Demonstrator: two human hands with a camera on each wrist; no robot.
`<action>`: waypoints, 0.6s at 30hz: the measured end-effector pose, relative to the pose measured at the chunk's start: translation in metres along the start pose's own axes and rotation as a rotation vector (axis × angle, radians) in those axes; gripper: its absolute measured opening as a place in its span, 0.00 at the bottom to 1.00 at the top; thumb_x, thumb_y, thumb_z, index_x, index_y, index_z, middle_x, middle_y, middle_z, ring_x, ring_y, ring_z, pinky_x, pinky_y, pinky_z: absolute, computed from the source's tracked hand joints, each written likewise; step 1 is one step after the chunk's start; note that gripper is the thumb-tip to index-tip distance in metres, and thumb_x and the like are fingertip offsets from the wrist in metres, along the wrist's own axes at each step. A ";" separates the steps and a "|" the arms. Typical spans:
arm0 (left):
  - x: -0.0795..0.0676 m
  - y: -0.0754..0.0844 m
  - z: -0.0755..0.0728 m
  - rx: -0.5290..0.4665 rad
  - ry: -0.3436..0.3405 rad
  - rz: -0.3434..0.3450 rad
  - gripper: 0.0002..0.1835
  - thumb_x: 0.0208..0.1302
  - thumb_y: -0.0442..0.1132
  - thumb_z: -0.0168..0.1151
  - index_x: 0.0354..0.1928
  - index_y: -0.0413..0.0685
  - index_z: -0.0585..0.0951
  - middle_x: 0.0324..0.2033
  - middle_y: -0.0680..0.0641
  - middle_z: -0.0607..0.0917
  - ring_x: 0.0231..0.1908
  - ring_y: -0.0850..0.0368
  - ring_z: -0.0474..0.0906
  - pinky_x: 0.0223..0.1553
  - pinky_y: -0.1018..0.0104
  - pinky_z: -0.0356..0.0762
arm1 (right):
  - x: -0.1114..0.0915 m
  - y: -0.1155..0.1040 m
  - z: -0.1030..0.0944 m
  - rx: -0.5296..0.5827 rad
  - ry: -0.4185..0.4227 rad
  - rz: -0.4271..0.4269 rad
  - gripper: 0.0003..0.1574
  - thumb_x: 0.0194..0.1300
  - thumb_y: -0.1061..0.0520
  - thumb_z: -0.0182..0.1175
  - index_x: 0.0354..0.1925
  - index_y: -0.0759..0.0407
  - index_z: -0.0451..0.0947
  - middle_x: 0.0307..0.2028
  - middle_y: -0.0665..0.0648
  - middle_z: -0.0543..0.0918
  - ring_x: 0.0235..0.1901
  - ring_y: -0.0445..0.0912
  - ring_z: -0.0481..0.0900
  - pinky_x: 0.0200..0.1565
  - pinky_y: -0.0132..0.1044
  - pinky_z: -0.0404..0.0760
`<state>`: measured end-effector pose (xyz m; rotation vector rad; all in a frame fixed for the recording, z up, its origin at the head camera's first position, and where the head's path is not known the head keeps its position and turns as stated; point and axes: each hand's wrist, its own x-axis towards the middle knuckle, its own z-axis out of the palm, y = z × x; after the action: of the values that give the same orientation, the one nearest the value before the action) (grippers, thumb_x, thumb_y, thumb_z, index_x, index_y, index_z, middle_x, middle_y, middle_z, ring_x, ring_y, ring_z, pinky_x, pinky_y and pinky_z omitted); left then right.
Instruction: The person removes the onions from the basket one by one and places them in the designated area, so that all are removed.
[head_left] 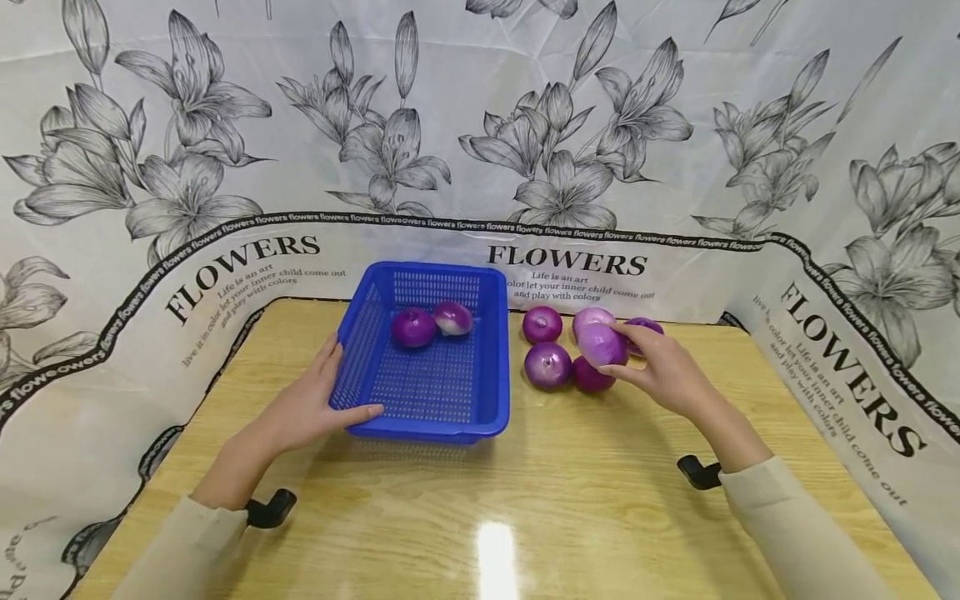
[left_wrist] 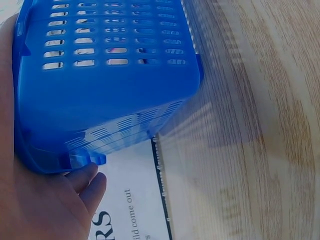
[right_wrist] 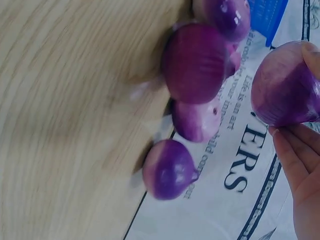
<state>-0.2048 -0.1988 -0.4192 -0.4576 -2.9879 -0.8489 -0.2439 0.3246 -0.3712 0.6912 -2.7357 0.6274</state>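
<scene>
A blue plastic basket (head_left: 420,417) with slotted walls stands left of centre, two red onions (head_left: 413,327) lying in its far half. My left hand (head_left: 303,408) holds it at the near left corner, thumb over the front rim and fingers along the left side. In the left wrist view, fingertips (left_wrist: 92,187) show right at the rim of the basket (left_wrist: 110,95). My right hand (head_left: 663,371) grips a red onion (head_left: 602,344) between thumb and fingers, raised over other onions. The right wrist view shows this held onion (right_wrist: 285,85) apart from those below.
Several red onions (head_left: 547,366) sit grouped on the wooden table (head_left: 585,500), right of the basket. A white cloth (head_left: 420,242) with flower prints and lettering hangs behind and along both sides. Black straps (head_left: 272,508) show at both wrists.
</scene>
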 end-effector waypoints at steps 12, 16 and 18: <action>0.000 -0.001 0.000 -0.006 0.009 0.006 0.70 0.55 0.80 0.60 0.82 0.46 0.36 0.82 0.48 0.33 0.77 0.31 0.48 0.68 0.29 0.59 | -0.024 0.039 -0.010 -0.045 0.007 0.069 0.42 0.66 0.54 0.72 0.68 0.73 0.68 0.59 0.77 0.77 0.56 0.72 0.77 0.57 0.69 0.74; 0.000 0.000 -0.001 -0.004 0.006 0.008 0.70 0.55 0.80 0.60 0.82 0.46 0.36 0.81 0.47 0.33 0.77 0.31 0.48 0.68 0.29 0.60 | -0.032 0.056 -0.004 -0.007 -0.010 0.099 0.41 0.66 0.57 0.71 0.67 0.78 0.67 0.59 0.81 0.75 0.54 0.74 0.77 0.56 0.69 0.75; 0.000 -0.001 -0.001 -0.005 0.011 0.007 0.70 0.55 0.79 0.60 0.82 0.47 0.36 0.81 0.47 0.33 0.77 0.31 0.48 0.68 0.29 0.60 | -0.033 0.064 0.001 -0.005 -0.023 0.117 0.41 0.67 0.56 0.70 0.67 0.79 0.67 0.59 0.81 0.75 0.54 0.74 0.77 0.56 0.69 0.75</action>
<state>-0.2048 -0.2006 -0.4188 -0.4626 -2.9733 -0.8560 -0.2476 0.3876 -0.4052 0.5428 -2.8141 0.6408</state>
